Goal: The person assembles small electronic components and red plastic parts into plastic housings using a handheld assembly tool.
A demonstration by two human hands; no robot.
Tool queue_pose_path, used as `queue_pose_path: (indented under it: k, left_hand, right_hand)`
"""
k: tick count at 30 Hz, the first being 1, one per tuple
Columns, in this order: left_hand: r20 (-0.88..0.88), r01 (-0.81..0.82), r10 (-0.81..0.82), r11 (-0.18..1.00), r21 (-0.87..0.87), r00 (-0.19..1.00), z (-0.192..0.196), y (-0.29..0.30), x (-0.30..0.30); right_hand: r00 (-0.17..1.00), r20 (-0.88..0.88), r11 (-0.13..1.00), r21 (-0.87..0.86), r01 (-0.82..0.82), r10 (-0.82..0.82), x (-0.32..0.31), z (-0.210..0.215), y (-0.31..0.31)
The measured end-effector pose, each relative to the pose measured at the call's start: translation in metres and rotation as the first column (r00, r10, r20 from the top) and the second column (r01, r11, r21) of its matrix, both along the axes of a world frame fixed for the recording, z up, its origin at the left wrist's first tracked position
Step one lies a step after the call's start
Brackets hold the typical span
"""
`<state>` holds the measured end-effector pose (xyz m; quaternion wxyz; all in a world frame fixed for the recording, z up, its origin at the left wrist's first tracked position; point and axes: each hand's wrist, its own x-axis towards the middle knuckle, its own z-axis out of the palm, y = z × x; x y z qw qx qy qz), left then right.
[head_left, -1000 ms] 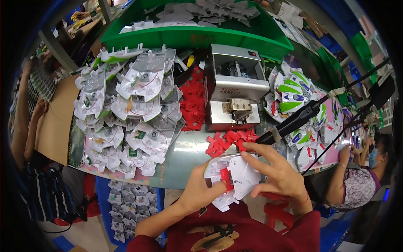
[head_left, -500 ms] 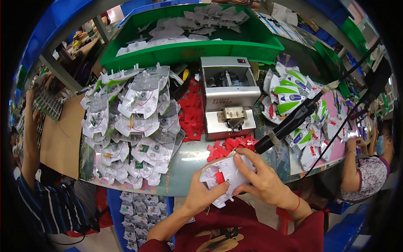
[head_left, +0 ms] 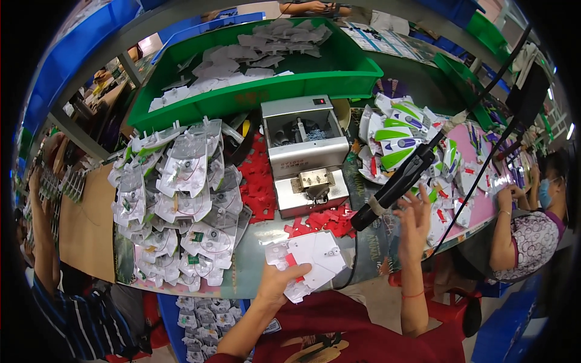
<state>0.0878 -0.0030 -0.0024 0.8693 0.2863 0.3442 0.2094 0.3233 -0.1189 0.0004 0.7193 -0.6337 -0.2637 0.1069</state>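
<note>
Left hand [head_left: 277, 283] clamps a white plastic shell [head_left: 321, 257] with a red piece [head_left: 291, 260] on it, thumb on top, other fingers mostly hidden, at the near edge of the tabletop [head_left: 259, 245]. Right hand [head_left: 414, 233] is raised, fingers spread apart, just beside the black cylindrical tool [head_left: 399, 184]. Loose red pieces [head_left: 324, 221] lie between shell and silver machine [head_left: 307, 151], stacked white shells [head_left: 184, 202] to the left.

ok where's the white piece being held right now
In the head view, the white piece is in the grip of the left hand, below centre, just below the small red pile in front of the silver machine.
</note>
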Motion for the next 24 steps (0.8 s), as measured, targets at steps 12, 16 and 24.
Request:
queue_pose_path:
  k: [12,16,24]
  left_hand:
    - [0.075,-0.090,0.094,0.995,-0.049,0.993,-0.012,0.002,-0.003]
    - [0.073,-0.139,0.137,0.990,0.014,0.988,-0.007,0.010,-0.004]
    - [-0.016,-0.148,0.151,0.980,0.130,0.988,-0.007,0.017,-0.004]
  right_hand:
    - [0.888,-0.320,0.939,0.212,-0.272,0.329,-0.028,-0.003,0.078]
    - [0.885,-0.114,0.859,0.325,-0.395,0.451,-0.049,0.052,0.107]
    - [0.807,0.179,0.770,0.244,-0.590,0.563,-0.047,0.050,0.140]
